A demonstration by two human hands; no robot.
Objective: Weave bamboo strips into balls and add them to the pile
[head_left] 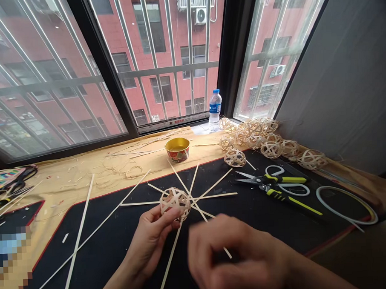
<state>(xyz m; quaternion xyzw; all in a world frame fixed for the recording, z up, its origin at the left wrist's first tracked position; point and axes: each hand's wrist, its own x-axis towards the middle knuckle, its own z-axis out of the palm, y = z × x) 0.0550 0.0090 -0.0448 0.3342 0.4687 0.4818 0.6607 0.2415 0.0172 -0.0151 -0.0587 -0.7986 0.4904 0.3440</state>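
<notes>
My left hand (155, 231) pinches a small open woven ball (174, 203) of pale bamboo-like strips between thumb and fingers. The ball is held above the black mat (121, 258). Behind and around it, several flat pale strips (214, 196) cross in a star shape. To the right and closer to the camera is my right hand (236, 253), smeared by motion, its fingers curled together. Whatever it may hold is hidden. That hand is apart from the ball. Two longer strips (77, 243) cross on the mat's left side.
A red and gold bowl (177, 150) stands beyond the mat, with a water bottle (214, 111) by the window. Finished-looking woven balls (256, 133) pile at the back right. Scissors (277, 175), yellow-handled pliers (291, 200) and a coiled strip (345, 204) lie on the right.
</notes>
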